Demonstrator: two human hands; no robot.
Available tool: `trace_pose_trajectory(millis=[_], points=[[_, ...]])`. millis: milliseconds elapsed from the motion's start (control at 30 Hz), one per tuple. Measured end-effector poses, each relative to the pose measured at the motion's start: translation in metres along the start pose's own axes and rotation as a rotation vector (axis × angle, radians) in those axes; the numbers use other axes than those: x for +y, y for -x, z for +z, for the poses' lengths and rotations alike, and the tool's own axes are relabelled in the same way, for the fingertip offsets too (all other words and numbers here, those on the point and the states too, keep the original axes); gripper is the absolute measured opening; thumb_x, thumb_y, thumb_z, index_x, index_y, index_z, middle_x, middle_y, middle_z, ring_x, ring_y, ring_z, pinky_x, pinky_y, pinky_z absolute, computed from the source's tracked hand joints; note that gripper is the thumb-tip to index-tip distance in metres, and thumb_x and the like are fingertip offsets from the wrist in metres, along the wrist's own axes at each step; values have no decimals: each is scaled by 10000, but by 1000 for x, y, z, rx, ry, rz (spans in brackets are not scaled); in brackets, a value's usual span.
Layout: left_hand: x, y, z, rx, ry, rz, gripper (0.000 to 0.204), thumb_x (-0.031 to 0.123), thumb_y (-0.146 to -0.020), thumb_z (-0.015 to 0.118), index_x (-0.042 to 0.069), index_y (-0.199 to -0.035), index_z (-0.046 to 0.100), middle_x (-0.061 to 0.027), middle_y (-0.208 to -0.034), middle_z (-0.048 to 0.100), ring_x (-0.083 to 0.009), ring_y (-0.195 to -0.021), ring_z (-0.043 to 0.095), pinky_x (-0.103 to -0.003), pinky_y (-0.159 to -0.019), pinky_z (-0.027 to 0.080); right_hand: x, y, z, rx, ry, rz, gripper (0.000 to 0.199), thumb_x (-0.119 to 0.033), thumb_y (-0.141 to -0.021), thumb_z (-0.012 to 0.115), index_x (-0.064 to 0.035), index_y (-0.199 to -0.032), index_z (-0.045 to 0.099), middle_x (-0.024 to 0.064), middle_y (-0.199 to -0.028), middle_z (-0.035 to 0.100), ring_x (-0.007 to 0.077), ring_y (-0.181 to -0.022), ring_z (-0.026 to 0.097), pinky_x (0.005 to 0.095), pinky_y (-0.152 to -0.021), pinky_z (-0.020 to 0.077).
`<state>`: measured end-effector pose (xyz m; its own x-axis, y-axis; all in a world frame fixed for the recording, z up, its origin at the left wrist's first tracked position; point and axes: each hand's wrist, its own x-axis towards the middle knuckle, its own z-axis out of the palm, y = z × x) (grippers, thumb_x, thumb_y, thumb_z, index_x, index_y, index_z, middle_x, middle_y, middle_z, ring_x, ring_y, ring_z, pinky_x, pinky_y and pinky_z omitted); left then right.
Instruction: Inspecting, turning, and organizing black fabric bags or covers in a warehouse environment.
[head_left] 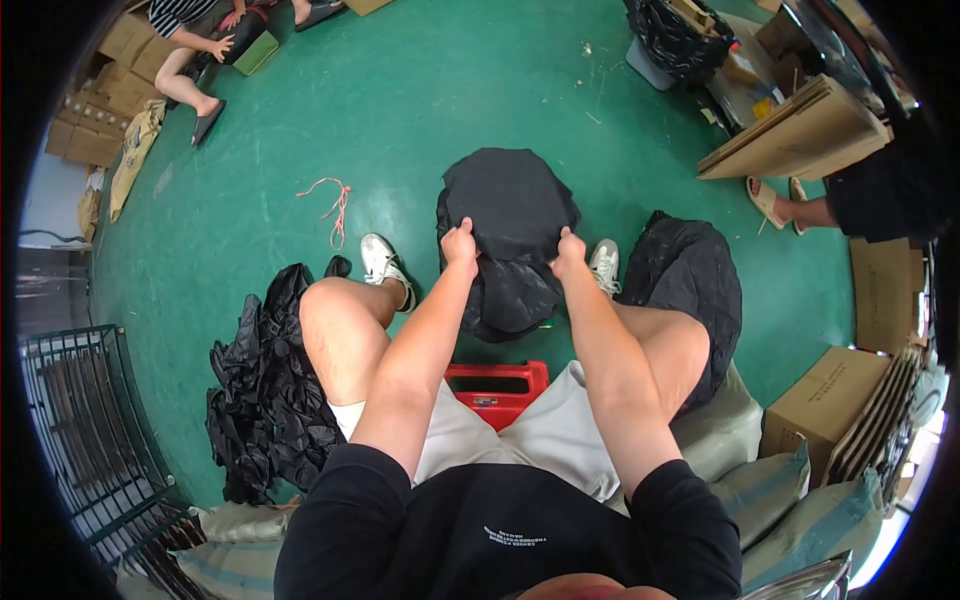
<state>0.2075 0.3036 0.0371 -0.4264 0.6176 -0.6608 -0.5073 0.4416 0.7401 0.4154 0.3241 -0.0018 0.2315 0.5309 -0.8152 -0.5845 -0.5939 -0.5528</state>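
Note:
Between my feet is a rounded black bundle of thin, sheet-like material (510,195), its top flat and smooth. Creased, shinier black material (512,300) bulges out below it, toward me. My left hand (460,243) is closed on the left edge of the bundle, thumb on top. On the opposite edge my right hand (568,250) pinches the material in the same way. The fingers under the edge are hidden on both hands. What lies inside or beneath the bundle cannot be seen.
A crumpled black heap (265,385) lies by my left leg and a full black bag (690,290) by my right. Pink string (340,210) is on the green floor. I sit over a red plastic seat (500,385). Cartons (825,400) and sacks stand right; other people are at the edges.

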Motion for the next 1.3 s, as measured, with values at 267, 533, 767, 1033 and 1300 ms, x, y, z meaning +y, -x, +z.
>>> trace_pose_trajectory(millis=[267,533,767,1033,1300], points=[[-29,26,-45,137,-35,-40,386,276,-899,655,17,-1166,553,-84,-995,622,-222,-809,629,-360,-554,487,33,79,-21,171,316,8,326,-323,-967,536,-71,-1174,524,79,-899,595,190,-537,461,372,-468,428],[-22,62,-52,-152,89,-72,525,291,-839,732,-106,-1133,553,-166,-1157,610,-273,-1051,581,-382,-902,454,39,122,-16,187,236,60,323,-317,-953,579,-91,-1169,499,50,-695,479,146,-423,355,305,-386,306],[-36,82,-70,131,-408,82,483,265,-856,713,-133,-1099,587,-220,-1110,640,-274,-1017,602,-373,-894,448,68,117,-37,219,402,-43,272,-299,-948,584,-35,-912,530,64,-592,468,165,-378,387,312,-334,289],[-53,67,-86,187,-404,61,484,285,-852,704,-155,-1021,596,-251,-1076,641,-318,-993,606,-394,-893,442,78,125,-35,237,542,-138,322,-312,-930,611,-22,-833,511,67,-596,484,161,-381,419,311,-336,321],[-67,83,-94,288,-445,69,389,278,-860,690,-102,-913,629,-215,-884,666,-290,-810,627,-395,-770,505,84,137,-43,137,379,-180,359,-242,-918,632,-50,-668,459,42,-538,457,155,-395,414,327,-370,313]])
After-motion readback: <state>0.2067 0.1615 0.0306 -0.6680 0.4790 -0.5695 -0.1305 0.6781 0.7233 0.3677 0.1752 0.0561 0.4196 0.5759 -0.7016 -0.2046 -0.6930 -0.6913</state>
